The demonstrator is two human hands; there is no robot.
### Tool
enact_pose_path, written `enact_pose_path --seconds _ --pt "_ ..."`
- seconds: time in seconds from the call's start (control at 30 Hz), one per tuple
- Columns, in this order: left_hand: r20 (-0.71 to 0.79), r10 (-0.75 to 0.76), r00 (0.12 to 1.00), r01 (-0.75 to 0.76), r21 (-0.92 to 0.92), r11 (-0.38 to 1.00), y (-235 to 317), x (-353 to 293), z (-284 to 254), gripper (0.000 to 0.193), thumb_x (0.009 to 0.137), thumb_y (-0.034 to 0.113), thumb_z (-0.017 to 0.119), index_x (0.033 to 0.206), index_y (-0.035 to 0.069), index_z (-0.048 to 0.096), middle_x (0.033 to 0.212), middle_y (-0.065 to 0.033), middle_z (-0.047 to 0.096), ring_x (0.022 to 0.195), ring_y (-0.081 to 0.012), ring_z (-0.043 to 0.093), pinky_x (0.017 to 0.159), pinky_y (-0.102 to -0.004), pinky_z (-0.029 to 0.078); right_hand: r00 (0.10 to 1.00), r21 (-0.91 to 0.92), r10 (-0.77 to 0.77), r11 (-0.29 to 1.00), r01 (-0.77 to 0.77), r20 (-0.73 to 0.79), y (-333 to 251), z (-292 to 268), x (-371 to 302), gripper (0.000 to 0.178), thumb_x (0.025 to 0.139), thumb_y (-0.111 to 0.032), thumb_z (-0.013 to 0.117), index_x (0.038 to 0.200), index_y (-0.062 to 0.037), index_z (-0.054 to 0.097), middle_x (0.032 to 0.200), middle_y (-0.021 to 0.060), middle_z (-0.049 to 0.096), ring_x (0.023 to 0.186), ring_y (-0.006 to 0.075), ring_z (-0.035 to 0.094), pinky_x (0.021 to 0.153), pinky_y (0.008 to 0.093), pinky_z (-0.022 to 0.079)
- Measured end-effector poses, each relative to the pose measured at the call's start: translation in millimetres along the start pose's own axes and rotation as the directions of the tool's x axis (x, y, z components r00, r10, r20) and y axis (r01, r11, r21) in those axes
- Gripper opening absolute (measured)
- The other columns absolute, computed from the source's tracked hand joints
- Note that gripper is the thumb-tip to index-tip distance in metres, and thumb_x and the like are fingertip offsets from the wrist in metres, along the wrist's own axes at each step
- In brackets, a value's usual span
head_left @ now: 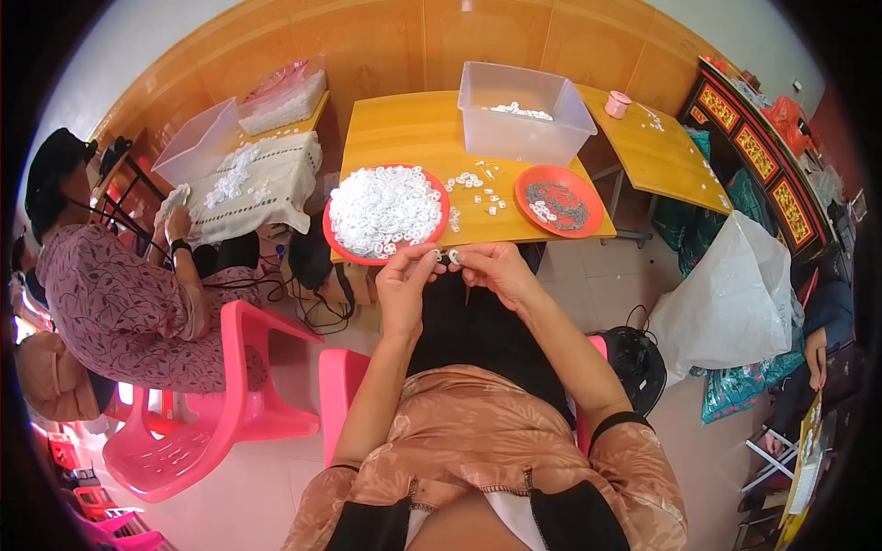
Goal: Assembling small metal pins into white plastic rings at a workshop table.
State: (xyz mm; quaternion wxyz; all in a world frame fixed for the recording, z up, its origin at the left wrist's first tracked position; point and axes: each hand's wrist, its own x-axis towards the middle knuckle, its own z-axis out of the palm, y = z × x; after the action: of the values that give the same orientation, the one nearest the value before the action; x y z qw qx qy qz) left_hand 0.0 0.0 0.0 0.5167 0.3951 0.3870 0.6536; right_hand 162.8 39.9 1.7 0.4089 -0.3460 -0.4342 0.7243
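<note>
My left hand (404,285) and my right hand (502,275) meet over my lap, just off the near edge of the table. Pinched in the right fingertips is a small white plastic piece (454,257) with a hole. Another small white piece (437,256) shows between the left thumb and finger. Something dark sits between the two; I cannot tell whether they are joined. Beyond my left hand a red basin (333,237) is heaped with white oval two-holed pieces (384,209). Past my right hand, an orange-red plate (594,223) holds small grey metal parts (571,213) and several white pieces.
Loose white pieces (470,180) lie on the yellow table (395,129) between basin and plate. A clear plastic bin (528,138) stands behind them. At left a person (129,275) sits near a cloth-covered table (276,188) and a pink chair (220,404). A white sack (726,303) slumps at right.
</note>
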Motion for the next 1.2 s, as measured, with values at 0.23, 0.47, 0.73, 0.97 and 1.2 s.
enact_pose_path --seconds 0.23,0.47,0.73,0.97,1.2 --pt "0.119 0.116 0.986 -0.122 0.048 0.991 1.6 0.3 5.4 0.015 0.085 0.007 0.059 0.099 0.001 0.062 0.094 -0.0039 0.065 0.077 -0.007 0.058 0.068 -0.0178 0.042 0.995 -0.126 -0.102 0.987 0.102 0.009 -13.3 10.9 -4.6 0.022 0.082 -0.009 0.064 0.101 0.0022 0.064 0.081 0.0046 0.065 0.062 0.0054 0.054 0.057 0.0176 0.045" --pt "0.077 0.077 0.994 -0.08 0.031 0.996 1.9 -1.3 5.1 0.014 0.086 0.007 0.059 0.098 0.001 0.062 0.094 -0.0061 0.066 0.077 -0.0093 0.061 0.069 -0.0189 0.044 0.979 0.001 -0.14 0.99 0.142 -0.146 -11.9 17.0 -2.7 0.023 0.082 -0.01 0.065 0.101 0.0019 0.064 0.077 0.0028 0.063 0.062 0.006 0.055 0.056 0.0191 0.046" --pt "-0.048 0.016 0.999 -0.019 -0.06 0.998 6.3 -3.6 6.9 0.013 0.085 0.005 0.059 0.097 0.0 0.062 0.083 -0.0046 0.064 0.073 -0.0098 0.061 0.064 -0.0186 0.044 0.963 -0.066 -0.217 0.976 0.209 -0.16 -13.9 30.1 -9.9 0.023 0.081 -0.008 0.065 0.102 -0.0015 0.065 0.081 0.0013 0.065 0.065 0.0047 0.054 0.055 0.0175 0.044" --pt "-0.085 0.053 0.995 -0.053 -0.002 0.999 5.1 -4.3 7.0 0.013 0.084 0.005 0.06 0.096 -0.001 0.062 0.079 -0.0037 0.063 0.068 -0.0094 0.061 0.061 -0.0184 0.044 0.97 -0.056 -0.205 0.978 0.2 -0.129 -13.9 29.7 -11.7 0.019 0.08 -0.01 0.067 0.097 -0.0014 0.065 0.079 0.0016 0.064 0.067 0.0057 0.058 0.058 0.0176 0.046" --pt "-0.081 0.054 0.995 -0.053 0.007 0.999 6.9 -5.1 9.6 0.013 0.084 0.004 0.06 0.095 -0.001 0.062 0.079 -0.004 0.063 0.067 -0.0093 0.06 0.061 -0.0183 0.044 0.962 -0.103 -0.242 0.968 0.229 -0.128 -11.8 27.9 -10.3 0.02 0.08 -0.009 0.067 0.097 0.0001 0.065 0.078 0.0026 0.064 0.066 0.0069 0.058 0.057 0.0187 0.044"
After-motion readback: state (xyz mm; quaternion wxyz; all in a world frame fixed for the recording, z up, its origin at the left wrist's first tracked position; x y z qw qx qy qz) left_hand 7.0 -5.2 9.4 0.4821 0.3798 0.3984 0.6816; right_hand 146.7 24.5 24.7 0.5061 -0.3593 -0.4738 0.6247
